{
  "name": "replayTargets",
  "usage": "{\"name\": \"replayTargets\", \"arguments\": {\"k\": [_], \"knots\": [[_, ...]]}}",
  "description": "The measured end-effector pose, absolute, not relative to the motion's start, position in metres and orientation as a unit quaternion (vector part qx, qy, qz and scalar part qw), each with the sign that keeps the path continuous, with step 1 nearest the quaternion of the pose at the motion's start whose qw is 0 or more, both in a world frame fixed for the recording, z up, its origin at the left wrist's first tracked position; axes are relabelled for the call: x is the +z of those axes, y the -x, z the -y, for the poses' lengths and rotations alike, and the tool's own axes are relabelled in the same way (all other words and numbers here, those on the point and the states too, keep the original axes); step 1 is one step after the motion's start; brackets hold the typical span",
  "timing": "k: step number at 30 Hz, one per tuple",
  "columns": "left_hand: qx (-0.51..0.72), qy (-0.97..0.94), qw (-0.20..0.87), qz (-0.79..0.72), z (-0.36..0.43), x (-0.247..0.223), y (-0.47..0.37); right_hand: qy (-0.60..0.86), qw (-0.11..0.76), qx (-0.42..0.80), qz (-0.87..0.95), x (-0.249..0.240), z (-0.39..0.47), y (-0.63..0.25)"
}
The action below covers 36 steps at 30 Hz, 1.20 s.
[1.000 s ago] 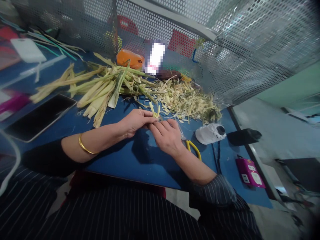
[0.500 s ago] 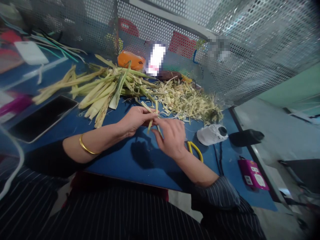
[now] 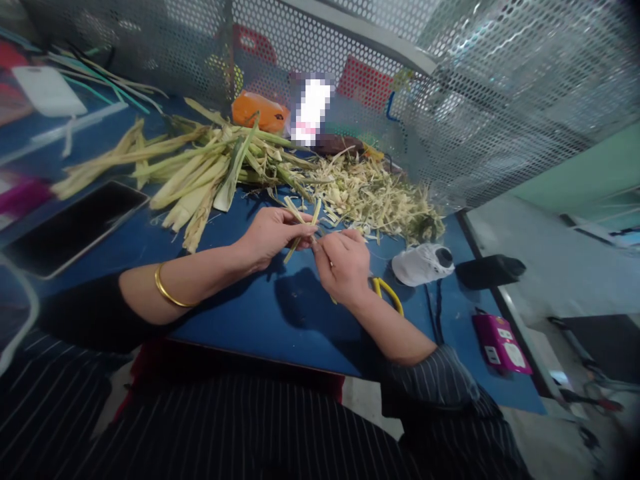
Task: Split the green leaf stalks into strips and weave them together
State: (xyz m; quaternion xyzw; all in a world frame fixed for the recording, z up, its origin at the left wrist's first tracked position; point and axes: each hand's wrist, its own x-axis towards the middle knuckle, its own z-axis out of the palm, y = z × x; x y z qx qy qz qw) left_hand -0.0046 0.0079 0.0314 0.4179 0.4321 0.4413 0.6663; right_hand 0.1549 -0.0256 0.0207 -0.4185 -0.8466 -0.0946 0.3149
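"What's along the back of the table (image 3: pixel 240 327)?"

"Husks (image 3: pixel 195 173) on the left, a heap of shreds (image 3: pixel 375 190) to their right, the screen (image 3: pixel 475 133) behind both."

"And nearer?"

"Strips (image 3: pixel 317 212) between left hand (image 3: pixel 273 233) and right hand (image 3: pixel 345 267); a phone (image 3: pixel 75 227) leftward, before the husks; a spool (image 3: pixel 419 265) right of the right hand."

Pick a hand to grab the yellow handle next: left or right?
Right, I'd say: the right hand sits close beside the yellow handle. The left hand is farther off, pinching husk strips. The right hand appears to grip them too, so it would likely need freeing.
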Motion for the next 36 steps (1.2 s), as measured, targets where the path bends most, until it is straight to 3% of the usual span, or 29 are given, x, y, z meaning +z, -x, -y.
{"name": "replayTargets", "arguments": {"k": [3,9,16,29,36], "knots": [[0.445,-0.405,0.675,-0.427,-0.009,0.031,0.006,0.425,0.344,-0.021,0.837,0.022,0.024,-0.156],[0.423,-0.400,0.688,-0.433,-0.010,0.038,0.007,0.499,0.448,0.241,0.701,0.024,0.023,-0.156],[0.419,-0.403,0.683,-0.443,-0.015,0.039,0.008,0.482,0.459,0.174,0.726,0.025,0.029,-0.152],[0.322,-0.472,0.708,-0.416,-0.007,0.036,0.011,0.496,0.499,0.442,0.557,0.019,0.007,-0.161],[0.324,-0.506,0.680,-0.419,-0.004,0.026,0.007,0.491,0.537,0.429,0.535,0.017,0.011,-0.155]]}}
